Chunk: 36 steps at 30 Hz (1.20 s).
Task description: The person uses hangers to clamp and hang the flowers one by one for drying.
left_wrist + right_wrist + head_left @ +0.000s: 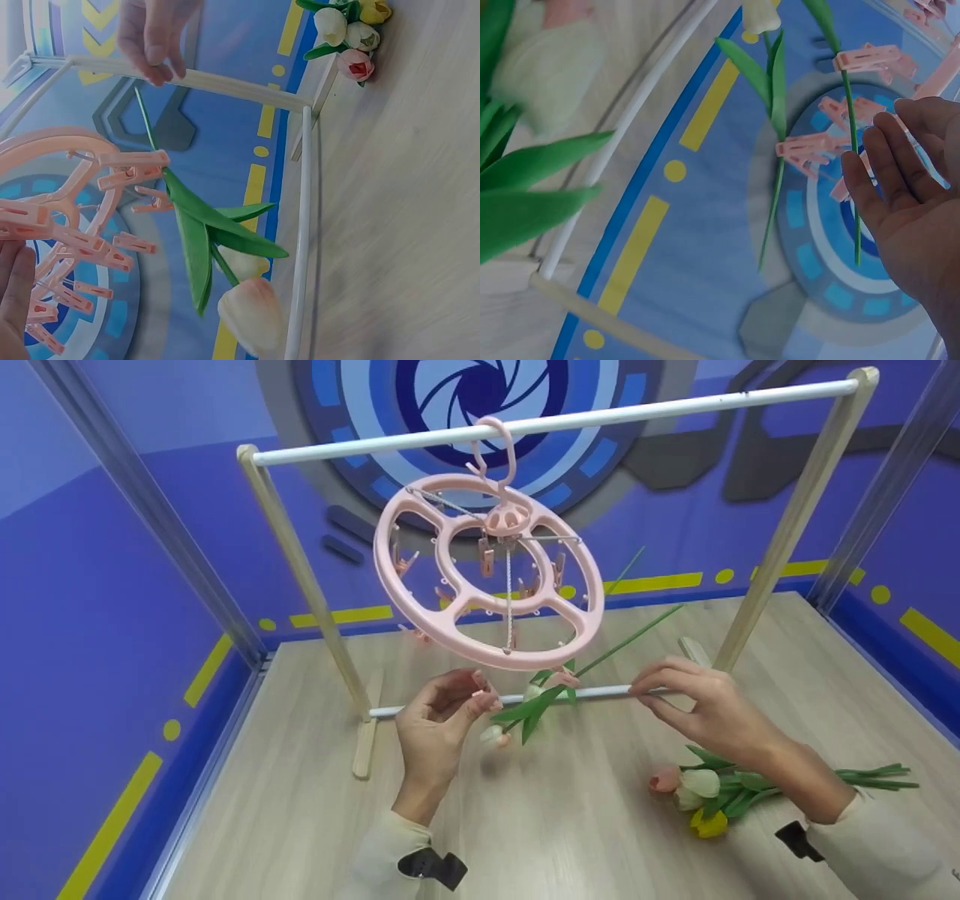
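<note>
A pink round clothespin hanger (592,611) hangs tilted by its hook. My left hand (439,727) is at its near lower rim, the fingers pinching a pink clothespin (22,217); the thumb's hold is hidden in the left wrist view. Beside it, a pale pink-and-white tulip (251,315) hangs head down, its stem at a clothespin (135,166). A second white tulip (761,15) hangs from another clothespin (802,146). To the right, my right hand (697,705) hovers with loosely bent fingers, holding nothing, apart from the long green stem (630,637).
A rack with a white top bar (637,414), wooden posts (795,517) and a white lower bar (604,691) surrounds the hanger. Several tulips (701,784), pink, white and yellow, lie on the wooden table (300,825) beneath my right forearm. Blue printed walls (112,585) enclose the table.
</note>
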Tool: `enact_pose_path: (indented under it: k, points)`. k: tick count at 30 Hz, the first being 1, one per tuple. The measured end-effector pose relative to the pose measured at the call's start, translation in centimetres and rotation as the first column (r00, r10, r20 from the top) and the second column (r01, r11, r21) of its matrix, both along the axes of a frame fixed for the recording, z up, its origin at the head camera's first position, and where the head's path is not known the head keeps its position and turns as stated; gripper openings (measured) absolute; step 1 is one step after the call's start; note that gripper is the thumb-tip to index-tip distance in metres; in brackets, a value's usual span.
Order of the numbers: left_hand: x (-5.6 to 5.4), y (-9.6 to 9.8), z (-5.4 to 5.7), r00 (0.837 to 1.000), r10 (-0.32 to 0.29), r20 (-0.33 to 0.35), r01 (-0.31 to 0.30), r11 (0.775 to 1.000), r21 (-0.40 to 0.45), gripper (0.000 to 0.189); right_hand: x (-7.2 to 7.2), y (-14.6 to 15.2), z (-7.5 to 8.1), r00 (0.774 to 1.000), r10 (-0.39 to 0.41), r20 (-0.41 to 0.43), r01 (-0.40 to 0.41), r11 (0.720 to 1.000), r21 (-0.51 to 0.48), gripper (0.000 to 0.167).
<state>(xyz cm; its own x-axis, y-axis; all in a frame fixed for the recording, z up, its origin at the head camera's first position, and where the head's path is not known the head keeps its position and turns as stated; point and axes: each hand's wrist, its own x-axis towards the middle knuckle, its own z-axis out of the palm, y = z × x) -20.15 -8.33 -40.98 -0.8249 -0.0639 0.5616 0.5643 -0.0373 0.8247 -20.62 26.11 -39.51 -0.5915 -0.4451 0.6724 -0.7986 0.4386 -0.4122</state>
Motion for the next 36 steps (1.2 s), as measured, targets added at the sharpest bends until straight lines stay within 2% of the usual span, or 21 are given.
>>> enact_pose_path:
  k: [6, 12, 20, 29, 32, 36]
  points:
    - [-0.3, 0.1, -0.1, 0.999, -0.007, 0.034, 0.006, 1.0, 0.012, 0.033, 0.0, 2.5, -0.8, 0.998, -0.053, -0.027, 0.053, 0.999, 0.007, 0.045]
    - [-0.3, 0.2, -0.2, 0.999, 0.0, 0.044, 0.0, 1.0, -0.008, 0.033, 0.5, 4.7, -1.3, 0.985, -0.169, 0.03, 0.168, 0.985, 0.045, 0.042]
    - [-0.2, 0.2, -0.3, 0.998, 0.003, 0.067, -0.004, 1.0, 0.012, 0.035, 0.7, 7.1, -2.2, 0.963, -0.263, 0.066, 0.254, 0.96, 0.115, 0.039]
    - [-0.2, 0.3, -0.4, 0.996, 0.013, 0.09, -0.015, 1.0, 0.014, 0.036, 1.0, 10.2, -3.6, 0.952, -0.28, 0.126, 0.255, 0.949, 0.186, 0.035]
    - [-0.2, 0.3, -0.4, 0.995, 0.019, 0.098, -0.02, 1.0, 0.01, 0.036, 1.1, 11.1, -4.0, 0.937, -0.308, 0.165, 0.267, 0.936, 0.229, 0.031]
    - [-0.2, 0.3, -0.5, 0.993, 0.03, 0.111, -0.03, 1.0, 0.0, 0.037, 1.2, 12.3, -4.4, 0.904, -0.351, 0.244, 0.276, 0.916, 0.293, 0.023]
